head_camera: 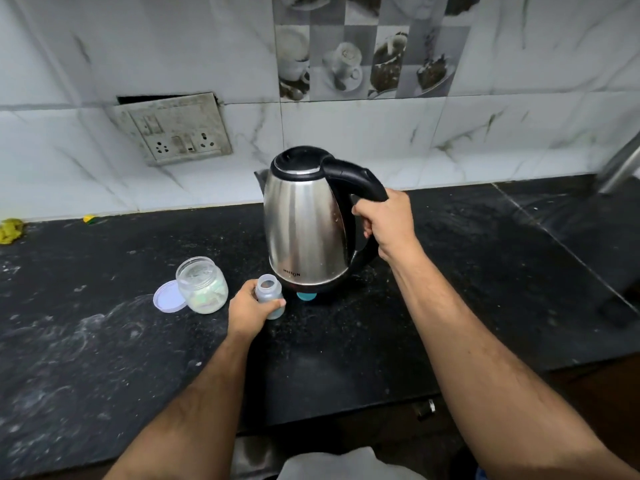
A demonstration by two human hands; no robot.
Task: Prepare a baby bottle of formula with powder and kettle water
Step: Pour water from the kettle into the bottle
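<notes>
Upright on black speckled stone counter: small open translucent plastic baby bottle, mouth upward, clasped by left hand. Just behind, brushed-steel kettle, spout leftward, black handle clenched in right hand.

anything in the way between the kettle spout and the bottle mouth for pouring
Nothing visible blocks it. The bottle is uncapped, its mouth open and held by the left hand. The kettle, gripped by the right hand, is right behind it, spout pointing away to the far left, so it needs turning.
</notes>
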